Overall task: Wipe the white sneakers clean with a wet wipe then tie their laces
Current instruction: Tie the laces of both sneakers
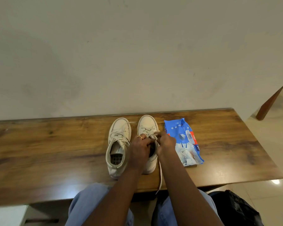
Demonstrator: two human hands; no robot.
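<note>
Two white sneakers stand side by side on the wooden table (47, 144), toes toward the wall. The left sneaker (118, 144) has loose laces, and one end lies by its toe. Over the tongue of the right sneaker (147, 124), my left hand (141, 149) and my right hand (165, 142) each pinch its laces (153, 136). One long lace end (160, 178) hangs down over the table's front edge. No wet wipe is in either hand.
A blue pack of wet wipes (185, 141) lies flat just right of the sneakers. The wall runs along the table's far edge. A black bag (235, 209) sits on the floor at the lower right, and a wooden furniture leg (271, 100) stands at the far right.
</note>
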